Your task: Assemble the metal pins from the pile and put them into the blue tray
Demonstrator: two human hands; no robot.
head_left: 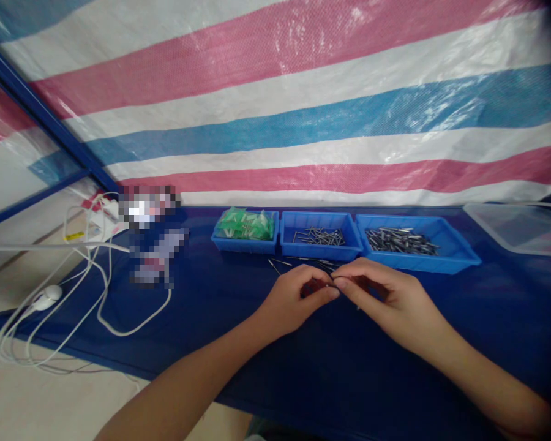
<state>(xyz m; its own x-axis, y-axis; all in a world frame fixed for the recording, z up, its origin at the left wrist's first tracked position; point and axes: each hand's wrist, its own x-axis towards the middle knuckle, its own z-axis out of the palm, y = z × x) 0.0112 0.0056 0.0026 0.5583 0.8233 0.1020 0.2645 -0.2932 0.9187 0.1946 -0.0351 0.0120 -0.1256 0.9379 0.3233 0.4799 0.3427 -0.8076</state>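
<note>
White looped cables (pixel 119 334) lie left on the glossy dark-blue desk (pixel 211 300). Next stands 1 blue plastic bin (pixel 244 246) of green plastic packets (pixel 244 224). Before 2 more blue bins (pixel 321 252) of thin grey metal rods (pixel 401 241), the left hand (pixel 296 300) and right hand (pixel 390 300) meet, fingers pinching 1 thin dark rod (pixel 331 277), mostly hidden. Far right: a translucent plastic container (pixel 509 231).

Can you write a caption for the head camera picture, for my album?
Left hand and right hand pinch a thin piece near three blue bins holding metal pins and green packets.
</note>
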